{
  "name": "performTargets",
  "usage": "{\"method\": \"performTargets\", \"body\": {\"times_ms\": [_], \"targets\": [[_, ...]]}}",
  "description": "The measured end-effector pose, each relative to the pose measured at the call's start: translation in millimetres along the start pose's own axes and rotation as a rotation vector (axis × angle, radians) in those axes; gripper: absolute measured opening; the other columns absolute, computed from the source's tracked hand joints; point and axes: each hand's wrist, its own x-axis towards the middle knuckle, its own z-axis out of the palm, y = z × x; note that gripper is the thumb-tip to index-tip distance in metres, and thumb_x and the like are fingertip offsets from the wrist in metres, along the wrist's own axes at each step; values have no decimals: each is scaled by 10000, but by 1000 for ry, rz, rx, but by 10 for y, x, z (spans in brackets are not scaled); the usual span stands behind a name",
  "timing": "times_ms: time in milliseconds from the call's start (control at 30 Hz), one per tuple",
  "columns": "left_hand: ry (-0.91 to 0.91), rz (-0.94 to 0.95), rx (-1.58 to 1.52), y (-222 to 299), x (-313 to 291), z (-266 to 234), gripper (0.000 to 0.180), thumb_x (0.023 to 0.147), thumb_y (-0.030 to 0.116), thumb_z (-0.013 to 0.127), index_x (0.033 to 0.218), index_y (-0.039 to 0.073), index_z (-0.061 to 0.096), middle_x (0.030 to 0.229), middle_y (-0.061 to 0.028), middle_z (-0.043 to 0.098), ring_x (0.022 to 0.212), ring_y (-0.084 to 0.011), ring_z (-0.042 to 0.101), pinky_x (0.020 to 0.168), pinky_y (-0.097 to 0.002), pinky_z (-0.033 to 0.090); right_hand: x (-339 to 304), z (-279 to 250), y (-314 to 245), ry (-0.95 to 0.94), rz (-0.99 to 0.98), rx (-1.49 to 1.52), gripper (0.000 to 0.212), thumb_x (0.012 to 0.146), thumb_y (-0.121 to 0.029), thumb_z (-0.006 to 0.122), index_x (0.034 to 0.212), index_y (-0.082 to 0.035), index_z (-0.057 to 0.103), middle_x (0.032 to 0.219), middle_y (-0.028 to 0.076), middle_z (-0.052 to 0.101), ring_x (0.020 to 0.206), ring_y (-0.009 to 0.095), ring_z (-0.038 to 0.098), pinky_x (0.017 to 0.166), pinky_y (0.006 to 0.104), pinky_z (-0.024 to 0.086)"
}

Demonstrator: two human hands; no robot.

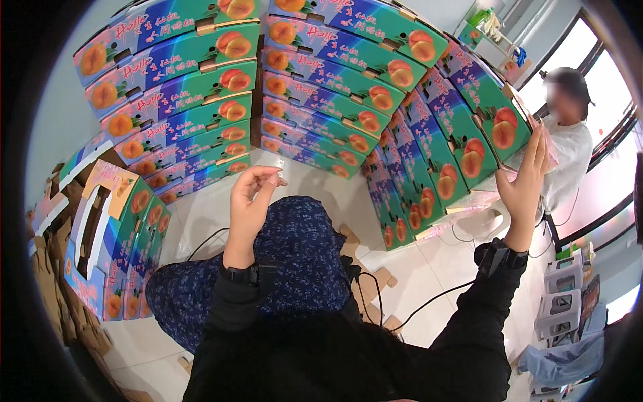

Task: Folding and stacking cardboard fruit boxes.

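My right hand [524, 181] is raised at the right with fingers straight and together and the thumb apart. It is beside the end of the stack of peach-printed cartons [479, 120], next to a pink flap [550, 149]; whether the palm presses on the cardboard I cannot tell. My left hand [250, 204] hovers over my knees, thumb and fingers curled together in a pinch. Anything between those fingertips is too small to make out. Beyond the left hand rise two more tall stacks of the same green, blue and pink cartons [184, 100], [328, 87].
Upright cartons [134, 261] and brown flattened cardboard [47, 281] crowd the left. A person [568, 127] in white stands behind the right stack. Black cables [429, 305] and cardboard scraps [384, 278] lie on the tiles. White stools [561, 308] line the right side.
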Motion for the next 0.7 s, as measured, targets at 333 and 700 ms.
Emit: {"method": "performTargets", "body": {"times_ms": [333,700], "targets": [[52,56,151,170,-158,-409,160,899,39,612,1052,-5,621,962,-64,664,882,-146,648,828,-292,493,-78,155,-237,127,2,-22,898,754,-273,667,1519,-91,231,1552,209,225,1437,398,186,1159,517,117],[243,-18,832,611,-996,-1876,396,855,103,662,1234,56,560,1142,-98,615,1063,-224,601,957,-346,443,-343,653,-1543,-218,-411,243,733,707,-127,625,1418,-165,455,1529,158,290,1433,410,176,1144,592,126]]}}
